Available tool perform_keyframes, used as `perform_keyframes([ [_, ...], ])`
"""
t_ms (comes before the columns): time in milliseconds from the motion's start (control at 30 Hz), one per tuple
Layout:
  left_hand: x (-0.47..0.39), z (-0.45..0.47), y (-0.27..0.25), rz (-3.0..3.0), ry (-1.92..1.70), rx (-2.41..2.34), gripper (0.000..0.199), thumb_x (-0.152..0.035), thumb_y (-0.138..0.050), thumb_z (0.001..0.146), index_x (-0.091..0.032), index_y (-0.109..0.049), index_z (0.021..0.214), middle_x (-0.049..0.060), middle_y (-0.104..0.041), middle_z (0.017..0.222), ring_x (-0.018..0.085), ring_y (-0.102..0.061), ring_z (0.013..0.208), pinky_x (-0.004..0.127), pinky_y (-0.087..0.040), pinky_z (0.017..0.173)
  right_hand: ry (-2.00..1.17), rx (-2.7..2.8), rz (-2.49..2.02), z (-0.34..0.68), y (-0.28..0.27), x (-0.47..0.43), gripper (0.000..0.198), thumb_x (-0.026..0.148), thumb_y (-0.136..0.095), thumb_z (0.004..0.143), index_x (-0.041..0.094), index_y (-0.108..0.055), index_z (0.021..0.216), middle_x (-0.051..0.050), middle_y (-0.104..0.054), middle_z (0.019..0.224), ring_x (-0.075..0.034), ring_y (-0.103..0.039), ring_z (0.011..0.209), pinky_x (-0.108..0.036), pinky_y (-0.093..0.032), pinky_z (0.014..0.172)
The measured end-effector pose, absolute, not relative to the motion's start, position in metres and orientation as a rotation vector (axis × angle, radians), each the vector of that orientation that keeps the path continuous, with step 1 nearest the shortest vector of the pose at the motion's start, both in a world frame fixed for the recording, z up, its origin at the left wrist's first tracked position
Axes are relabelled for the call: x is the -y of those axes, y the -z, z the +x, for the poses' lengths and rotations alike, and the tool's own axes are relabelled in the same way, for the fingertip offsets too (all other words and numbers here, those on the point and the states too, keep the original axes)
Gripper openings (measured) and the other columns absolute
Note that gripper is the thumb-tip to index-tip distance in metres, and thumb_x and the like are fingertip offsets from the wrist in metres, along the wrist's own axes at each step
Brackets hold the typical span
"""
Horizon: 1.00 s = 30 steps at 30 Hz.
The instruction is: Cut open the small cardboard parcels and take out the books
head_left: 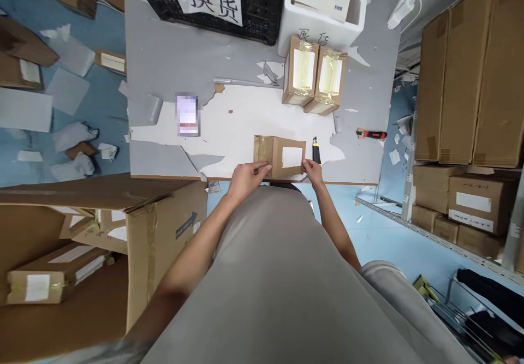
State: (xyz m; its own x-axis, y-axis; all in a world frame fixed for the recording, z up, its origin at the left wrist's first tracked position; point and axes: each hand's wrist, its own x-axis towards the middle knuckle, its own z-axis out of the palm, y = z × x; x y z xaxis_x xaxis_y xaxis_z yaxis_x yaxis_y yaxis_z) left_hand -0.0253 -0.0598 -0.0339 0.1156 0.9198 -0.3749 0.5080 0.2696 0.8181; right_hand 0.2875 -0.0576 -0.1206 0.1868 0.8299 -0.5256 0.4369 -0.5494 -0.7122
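- Inside the large open brown cardboard carton [139, 266] at near left, smaller labelled brown boxes [41, 285] lie at angles; those showing their tops look closed.
- The left hand [249, 179] is narrowed, thumb and fingers pinching the near left part of the small brown cardboard box [274, 162].
- That box lies at the near edge of the grey counter [151, 162], between both hands. No lifted flap or cut shows, so opening does not look begun; whether its other faces are sealed cannot be told.
- The right hand [313, 171] is also narrowed, holding the box's right edge, just beside the yellow-and-black utility knife [315, 150].
- Farther back, a pair of taped brown cardboard boxes [303, 72] stands side by side, closed and apart from the hands.
- For writing, the near-left carton bears a dark printed arrow [186, 225]; its lettering is too small.
- The white paper sheet [210, 1] on the far black plastic crate [268, 9] reads 换货.
- The small box's white label [292, 157] is unreadable.
- The far white foam box [344, 31] carries two handwritten characters, partly hidden; the second looks like 货.
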Motion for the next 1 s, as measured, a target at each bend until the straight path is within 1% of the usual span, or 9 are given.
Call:
perform_keyframes([
  [100, 0.058, -0.048, 0.059, 1.379, -0.435, -1.735, 0.049, -0.064, -0.082, 0.100, -0.023, -0.095, 0.125, 0.014, -0.091, 0.111, 0.046, -0.085, 0.114, 0.052, -0.063, 0.105, -1.336, 1.150, -2.083, 0.274, 0.117, 0.052, 0.059, 0.074, -0.068, 0.098, 0.018, -0.084, 0.110, -0.017, -0.089, 0.115, -0.033, -0.083, 0.110, -0.049, -0.069, 0.102],
  [200, 0.056, -0.071, 0.092, 1.302, -0.400, -1.857, 0.042, -0.053, -0.077, 0.101, -0.020, -0.094, 0.118, 0.015, -0.091, 0.109, 0.044, -0.085, 0.113, 0.050, -0.063, 0.104, -1.345, 1.212, -2.094, 0.253, 0.108, 0.048, 0.034, 0.055, -0.077, 0.100, 0.022, -0.084, 0.102, -0.014, -0.090, 0.115, -0.033, -0.083, 0.114, -0.049, -0.066, 0.109],
  [300, 0.057, -0.093, 0.122, 1.134, -0.459, -1.901, 0.036, -0.047, -0.074, 0.097, -0.019, -0.093, 0.110, 0.012, -0.091, 0.105, 0.040, -0.085, 0.110, 0.047, -0.064, 0.104, -1.259, 1.430, -2.132, 0.225, 0.090, 0.048, 0.021, 0.043, -0.076, 0.106, 0.024, -0.084, 0.105, -0.013, -0.087, 0.118, -0.033, -0.083, 0.113, -0.049, -0.065, 0.110],
  [500, 0.055, -0.136, 0.156, 0.848, -0.636, -2.000, 0.039, -0.044, -0.076, 0.087, -0.015, -0.089, 0.110, 0.017, -0.090, 0.119, 0.035, -0.082, 0.113, 0.048, -0.063, 0.113, -1.122, 2.016, -1.832, 0.142, 0.037, 0.047, 0.030, 0.050, -0.067, 0.118, 0.025, -0.084, 0.120, -0.013, -0.080, 0.124, -0.032, -0.078, 0.115, -0.043, -0.063, 0.106],
  [667, 0.046, -0.152, 0.164, 0.761, -0.587, -1.983, 0.040, -0.043, -0.072, 0.082, -0.013, -0.087, 0.103, 0.014, -0.087, 0.096, 0.033, -0.082, 0.100, 0.049, -0.068, 0.103, -1.071, 2.369, -1.636, 0.091, 0.012, 0.033, 0.035, 0.045, -0.060, 0.122, 0.020, -0.085, 0.121, -0.018, -0.079, 0.122, -0.034, -0.078, 0.116, -0.043, -0.062, 0.102],
  [733, 0.046, -0.152, 0.164, 0.740, -0.588, -1.953, 0.044, -0.044, -0.073, 0.082, -0.011, -0.087, 0.107, 0.014, -0.086, 0.095, 0.031, -0.082, 0.096, 0.047, -0.069, 0.100, -1.061, 2.361, -1.675, 0.093, 0.013, 0.030, 0.039, 0.049, -0.060, 0.122, 0.019, -0.085, 0.120, -0.019, -0.080, 0.120, -0.035, -0.079, 0.113, -0.043, -0.063, 0.098],
  [867, 0.050, -0.146, 0.158, 0.725, -0.623, -1.846, 0.063, -0.052, -0.080, 0.081, -0.008, -0.085, 0.126, 0.016, -0.088, 0.109, 0.029, -0.082, 0.102, 0.046, -0.070, 0.102, -1.047, 2.124, -1.856, 0.137, 0.034, 0.028, 0.039, 0.057, -0.069, 0.117, 0.021, -0.084, 0.113, -0.016, -0.083, 0.116, -0.032, -0.080, 0.107, -0.040, -0.063, 0.095],
  [933, 0.049, -0.136, 0.153, 0.712, -0.647, -1.756, 0.074, -0.059, -0.089, 0.076, -0.008, -0.083, 0.130, 0.017, -0.088, 0.111, 0.031, -0.082, 0.107, 0.048, -0.069, 0.105, -1.067, 1.992, -1.979, 0.169, 0.050, 0.028, 0.033, 0.053, -0.072, 0.115, 0.023, -0.084, 0.108, -0.014, -0.085, 0.113, -0.033, -0.080, 0.106, -0.042, -0.063, 0.098],
  [1000, 0.047, -0.123, 0.148, 0.712, -0.662, -1.668, 0.080, -0.062, -0.096, 0.069, -0.010, -0.082, 0.127, 0.018, -0.087, 0.115, 0.034, -0.082, 0.115, 0.051, -0.068, 0.110, -1.155, 1.864, -2.088, 0.199, 0.066, 0.029, 0.024, 0.042, -0.074, 0.112, 0.024, -0.085, 0.102, -0.014, -0.086, 0.112, -0.035, -0.081, 0.108, -0.047, -0.063, 0.103],
])
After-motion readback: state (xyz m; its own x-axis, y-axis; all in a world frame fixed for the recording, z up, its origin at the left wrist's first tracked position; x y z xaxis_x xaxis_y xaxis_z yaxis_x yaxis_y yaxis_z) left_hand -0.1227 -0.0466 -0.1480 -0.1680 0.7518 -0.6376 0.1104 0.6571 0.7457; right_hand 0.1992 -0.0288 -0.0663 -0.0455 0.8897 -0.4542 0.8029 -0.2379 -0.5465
